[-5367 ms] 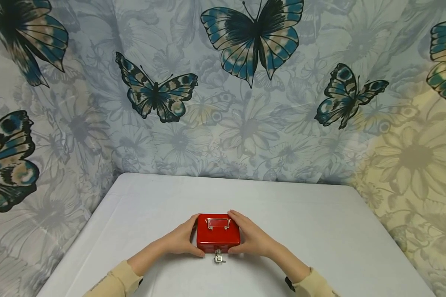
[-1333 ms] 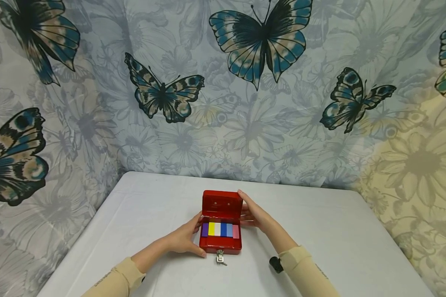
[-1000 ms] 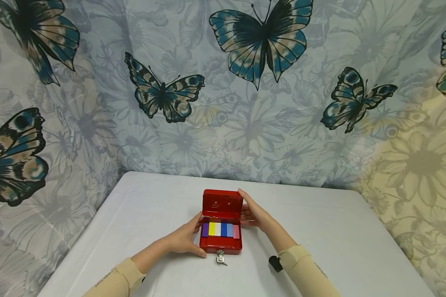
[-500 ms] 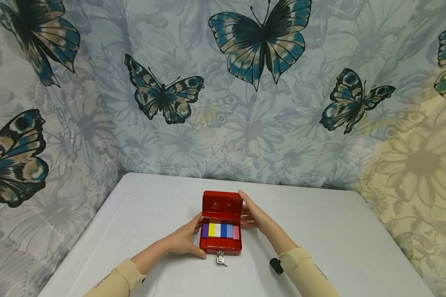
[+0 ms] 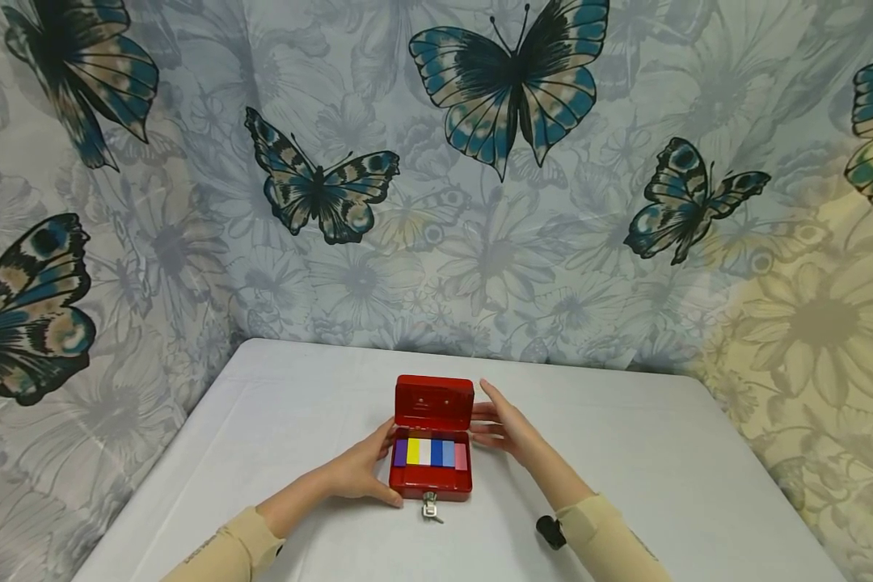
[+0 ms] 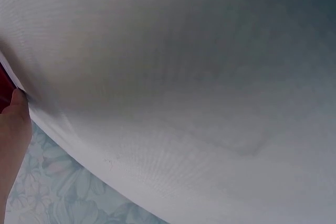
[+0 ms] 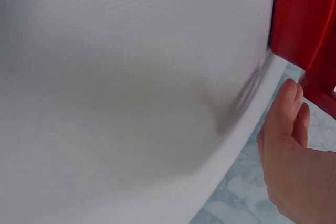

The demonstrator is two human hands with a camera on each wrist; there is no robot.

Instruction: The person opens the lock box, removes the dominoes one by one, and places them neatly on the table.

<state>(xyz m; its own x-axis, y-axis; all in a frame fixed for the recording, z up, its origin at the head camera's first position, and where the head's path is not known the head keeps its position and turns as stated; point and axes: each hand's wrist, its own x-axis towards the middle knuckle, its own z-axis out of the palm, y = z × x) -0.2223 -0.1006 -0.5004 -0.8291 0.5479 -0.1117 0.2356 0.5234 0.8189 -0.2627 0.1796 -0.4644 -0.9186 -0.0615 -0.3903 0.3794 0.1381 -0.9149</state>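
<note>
On the white table, a small red cash box (image 5: 431,482) stands with its lid (image 5: 434,402) raised at the back. Coloured blocks (image 5: 425,453), purple, yellow, white, blue, light blue and pink, sit side by side inside it. A silver lock (image 5: 429,507) hangs at its front. My left hand (image 5: 360,470) holds the box's left side, thumb at the front corner and fingers along the side, partly hidden. My right hand (image 5: 509,428) is beside the lid's right edge with extended fingers, holding nothing. In the right wrist view the right fingertips (image 7: 289,90) are close to the lid; contact is unclear.
The white table (image 5: 320,380) reaches back to a wall cloth (image 5: 480,267) printed with butterflies and flowers. A black wrist device (image 5: 550,532) shows at the right sleeve (image 5: 604,533).
The cash box was closed between both hands earlier; its lid is now up and the blocks show. In the last half second my right hand has moved slightly right, off the lid's edge.
</note>
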